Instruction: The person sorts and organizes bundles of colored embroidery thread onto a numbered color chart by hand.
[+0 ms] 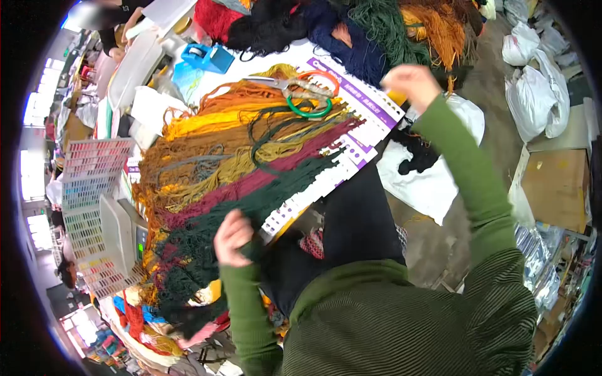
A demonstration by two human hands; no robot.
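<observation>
sleeves of green lead out to my two hands. left hand (232, 239) has its fingers clenched round one dark green hank (194, 250), which trails over one white card (376, 119) beside the maroon, mustard and orange hanks. right hand (411, 84) is raised past the card's edge, blurred; whether its fingers grip anything i cannot tell. one pair of scissors (295, 86) lies on the yarn.

I am working in a yarn workshop: multicoloured wool yarn skeins (238, 156), pastel paper colour-swatch cards (94, 182) and a grey digital weighing scale (125, 235) are surrounding me.
</observation>
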